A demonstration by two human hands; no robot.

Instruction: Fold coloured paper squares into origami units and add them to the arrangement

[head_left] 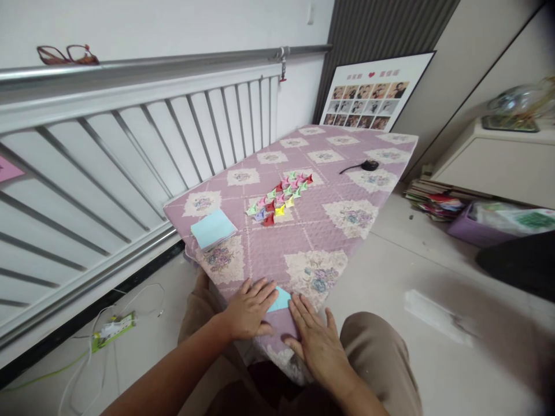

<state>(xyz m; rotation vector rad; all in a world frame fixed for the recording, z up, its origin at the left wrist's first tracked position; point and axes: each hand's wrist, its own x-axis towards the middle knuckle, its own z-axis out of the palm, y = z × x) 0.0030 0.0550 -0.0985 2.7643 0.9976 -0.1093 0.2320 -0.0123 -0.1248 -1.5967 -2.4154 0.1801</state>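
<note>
Flowered tablecloth [267,254] bore finished-looking folded pieces [281,199] and a seemingly unused paper stack [214,229]. At its near end, left hand [250,309] and right hand [314,332] lay flat, pinching nothing, on one apparently part-folded blue sheet [280,300].

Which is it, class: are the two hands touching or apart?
Apart: the head view shows blue paper and tablecloth between the left hand and right hand.

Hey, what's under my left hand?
The tablecloth and, at the fingers, one side of the folded blue paper. How far the paper reaches beneath the left hand can't be seen; the hand covers it.
</note>
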